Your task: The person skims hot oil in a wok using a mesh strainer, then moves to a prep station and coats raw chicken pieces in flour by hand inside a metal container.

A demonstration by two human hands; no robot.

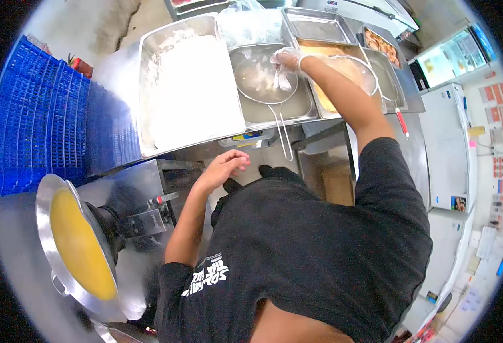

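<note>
My right hand (pixel 288 60), in a clear plastic glove, is closed on a pale, floury piece at the right side of a round wire strainer (pixel 251 80). More pale pieces (pixel 260 74) lie in the strainer, which rests over a metal tray of cloudy liquid (pixel 254 112); its long handle points toward me. My bare left hand (pixel 227 167) hangs in front of the table with its fingers curled, and whether it holds anything is hidden. Left of the strainer stands a large tray of white powder (pixel 188 91).
A second strainer (pixel 357 68) lies over a tray of tan crumbs (pixel 325 103). Farther right is a red-handled strainer (pixel 401 123). Blue crates (pixel 40 114) are stacked at left, above a large pan of yellow liquid (pixel 80 243). Cooked pieces (pixel 381 47) fill a back tray.
</note>
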